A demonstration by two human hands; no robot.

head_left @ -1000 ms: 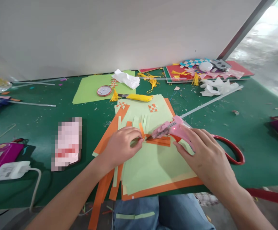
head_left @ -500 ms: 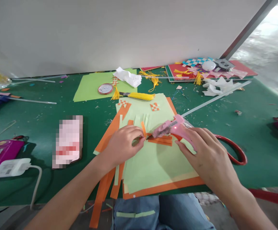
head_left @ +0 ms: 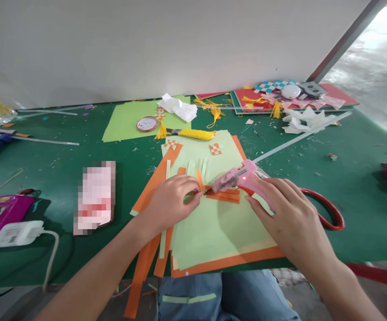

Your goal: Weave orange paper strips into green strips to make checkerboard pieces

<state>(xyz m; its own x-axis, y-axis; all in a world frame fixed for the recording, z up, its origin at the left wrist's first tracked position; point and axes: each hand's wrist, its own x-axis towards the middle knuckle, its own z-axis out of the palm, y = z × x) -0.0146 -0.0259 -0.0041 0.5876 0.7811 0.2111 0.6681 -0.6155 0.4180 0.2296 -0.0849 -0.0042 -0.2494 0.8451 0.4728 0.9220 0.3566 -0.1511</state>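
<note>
My right hand (head_left: pixel 288 216) is wrapped round the handle of a pink hot glue gun (head_left: pixel 243 177), and a long clear glue stick (head_left: pixel 300 138) runs out of its back. The gun's nozzle points at the fingertips of my left hand (head_left: pixel 176 196). Those fingers are closed in a pinch on an orange paper strip (head_left: pixel 200 179), whose end stands up above them. More orange strips (head_left: pixel 225 196) lie under the nozzle, on a stack of pale green paper (head_left: pixel 220 236). Pale green strips (head_left: pixel 196 167) lie just beyond. What exactly touches the nozzle tip is too small to tell.
Red-handled scissors (head_left: pixel 333 216) lie beside my right hand. A yellow utility knife (head_left: pixel 196 134) and two small woven squares, one woven square (head_left: pixel 215 149) nearer, are beyond the hands. At left are a phone (head_left: pixel 96 196) and a white plug (head_left: pixel 16 234) with its cable.
</note>
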